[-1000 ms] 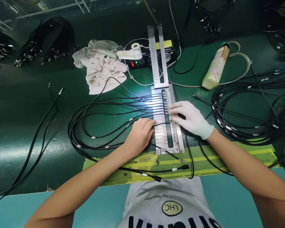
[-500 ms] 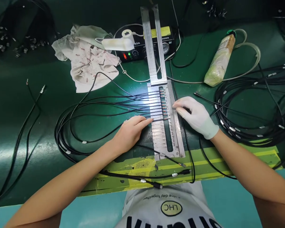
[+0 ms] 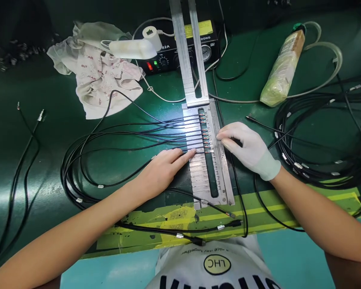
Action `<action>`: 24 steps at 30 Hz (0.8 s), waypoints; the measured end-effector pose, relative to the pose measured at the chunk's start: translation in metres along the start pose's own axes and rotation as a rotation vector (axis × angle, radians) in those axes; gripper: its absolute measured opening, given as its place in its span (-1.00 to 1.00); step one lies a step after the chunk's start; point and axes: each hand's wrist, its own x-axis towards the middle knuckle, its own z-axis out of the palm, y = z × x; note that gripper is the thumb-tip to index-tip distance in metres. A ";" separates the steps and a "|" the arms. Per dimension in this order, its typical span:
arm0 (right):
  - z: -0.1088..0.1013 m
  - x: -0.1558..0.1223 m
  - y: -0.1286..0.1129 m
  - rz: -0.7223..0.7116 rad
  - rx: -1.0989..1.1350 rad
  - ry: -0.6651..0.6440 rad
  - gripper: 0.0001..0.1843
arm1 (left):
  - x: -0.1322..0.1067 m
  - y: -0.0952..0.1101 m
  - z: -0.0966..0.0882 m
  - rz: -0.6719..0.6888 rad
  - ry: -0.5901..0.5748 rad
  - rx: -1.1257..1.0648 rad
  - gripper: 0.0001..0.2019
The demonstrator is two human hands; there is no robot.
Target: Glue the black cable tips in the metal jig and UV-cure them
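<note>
A metal slotted fixture (image 3: 201,176) lies on the table, its hinged frame (image 3: 195,102) raised at the far end. Several black cables (image 3: 144,124) run in from the left, their bared coloured wires and small metal ends lined up over the fixture's long opening. My bare left hand (image 3: 162,170) is closed on the nearest of these cables, index finger pressing it against the slots; the thumb is hidden. At the fixture's right rail, my white-gloved right hand (image 3: 246,146) has thumb and index finger pinched together. Whatever lies between those fingertips is too small to make out.
Behind the fixture stand a black control box (image 3: 164,62), a white lamp (image 3: 135,49) and a crumpled cloth (image 3: 108,88). A wrapped bottle with a hose (image 3: 284,66) lies at the back right. Coiled cables (image 3: 319,160) sit right; loose plug ends (image 3: 234,223) lie near the front edge.
The view has shifted slightly, moving the background. Both hands keep nearly the same places at the fixture, the left fingertip still on the nearest cable.
</note>
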 end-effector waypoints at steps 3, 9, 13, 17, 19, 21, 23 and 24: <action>0.000 0.000 0.001 -0.003 0.004 -0.001 -0.84 | 0.003 0.001 -0.006 0.021 -0.063 0.065 -0.38; -0.001 0.000 0.001 -0.002 0.005 -0.009 -0.83 | 0.009 -0.001 -0.016 0.080 -0.073 0.142 -0.44; -0.001 0.000 0.001 -0.003 0.001 -0.010 -0.83 | 0.013 -0.001 -0.022 0.089 -0.082 0.186 -0.48; -0.001 0.000 0.000 0.001 0.000 -0.008 -0.83 | 0.014 -0.003 -0.025 0.100 -0.099 0.209 -0.48; -0.001 0.001 0.000 0.003 0.002 -0.007 -0.83 | 0.013 -0.005 -0.024 0.104 -0.103 0.199 -0.48; -0.001 0.001 0.001 0.001 0.003 -0.005 -0.83 | 0.013 -0.008 -0.023 0.095 -0.102 0.160 -0.48; -0.001 0.000 0.001 -0.002 0.003 -0.004 -0.83 | 0.013 -0.009 -0.024 0.075 -0.101 0.089 -0.47; -0.001 0.000 0.001 -0.002 0.001 -0.005 -0.83 | 0.014 -0.009 -0.024 0.064 -0.106 0.047 -0.46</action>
